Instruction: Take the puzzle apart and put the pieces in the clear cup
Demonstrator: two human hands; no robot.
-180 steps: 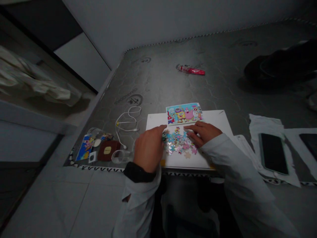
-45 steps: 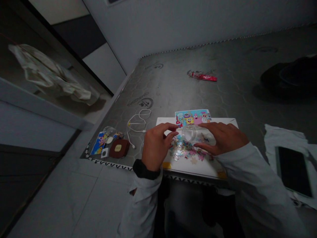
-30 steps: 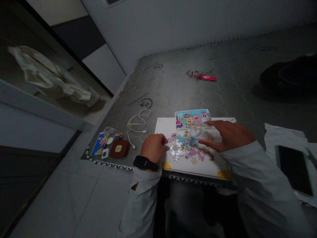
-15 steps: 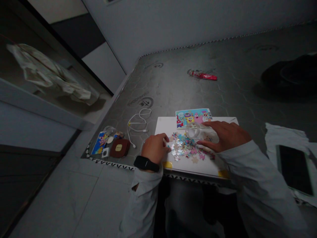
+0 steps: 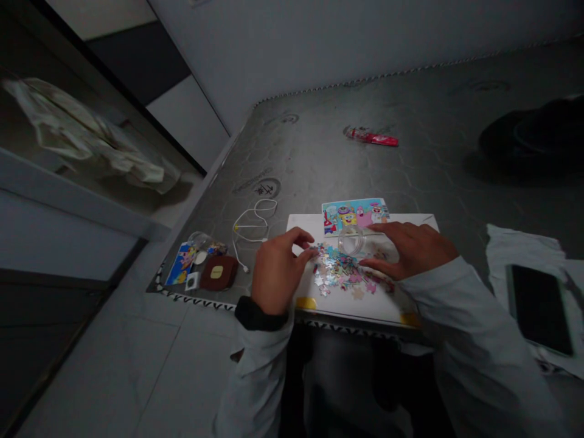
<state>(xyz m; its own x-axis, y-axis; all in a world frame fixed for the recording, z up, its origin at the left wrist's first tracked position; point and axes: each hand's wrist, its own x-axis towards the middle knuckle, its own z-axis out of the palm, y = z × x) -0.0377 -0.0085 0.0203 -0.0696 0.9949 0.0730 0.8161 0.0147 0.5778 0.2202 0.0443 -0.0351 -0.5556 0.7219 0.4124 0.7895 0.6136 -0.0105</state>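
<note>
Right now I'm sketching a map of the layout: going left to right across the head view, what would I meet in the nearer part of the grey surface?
Colourful picture card → brown case → white cable → left hand → clear jar → right hand → phone. The puzzle pieces overlap the jar's span, so they are left out.

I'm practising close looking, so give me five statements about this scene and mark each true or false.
1. The right hand holds a clear jar. True.
2. A brown case lies left of the white board. True.
3. The clear jar stands upright beside that case. False: it is tipped, its mouth toward the left hand.
4. The left hand grips the brown case. False: it is at the edge of the puzzle pieces.
5. A picture card lies beyond the puzzle pieces. True.
</note>
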